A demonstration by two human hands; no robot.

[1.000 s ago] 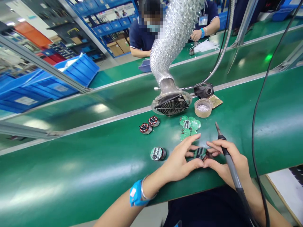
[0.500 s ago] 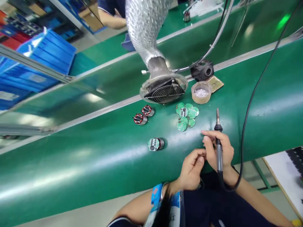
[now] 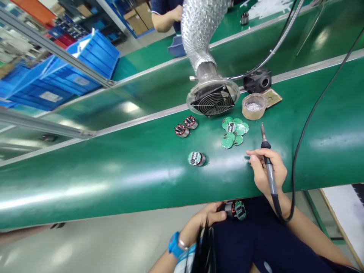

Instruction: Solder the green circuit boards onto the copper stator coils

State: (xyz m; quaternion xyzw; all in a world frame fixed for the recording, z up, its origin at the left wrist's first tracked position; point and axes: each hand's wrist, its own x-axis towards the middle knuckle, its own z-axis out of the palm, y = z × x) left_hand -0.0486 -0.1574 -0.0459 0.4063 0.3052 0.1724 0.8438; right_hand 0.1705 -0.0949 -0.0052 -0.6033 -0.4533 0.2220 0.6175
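Observation:
My left hand [image 3: 210, 216] is below the table's near edge, over my lap, closed on a small round motor part with a green circuit board [image 3: 236, 210]. My right hand [image 3: 267, 170] rests on the green table [image 3: 113, 178] near its front edge, closed around a soldering iron [image 3: 267, 159] whose tip points away from me. A pile of round green circuit boards [image 3: 233, 131] lies just beyond the iron's tip. One finished motor part [image 3: 196, 158] sits to the left of my right hand.
Two wound coil parts [image 3: 186, 126] lie farther back. A foil fume duct with a fan grille [image 3: 212, 99], a cup of solder bits [image 3: 254, 106] and a black iron stand [image 3: 258, 80] stand behind. Blue bins [image 3: 71, 76] are at left. Another person's arm [image 3: 167, 17] shows beyond.
My left hand has dropped from the table top to below its edge, carrying the motor part with it. My right hand stays on the table with the iron.

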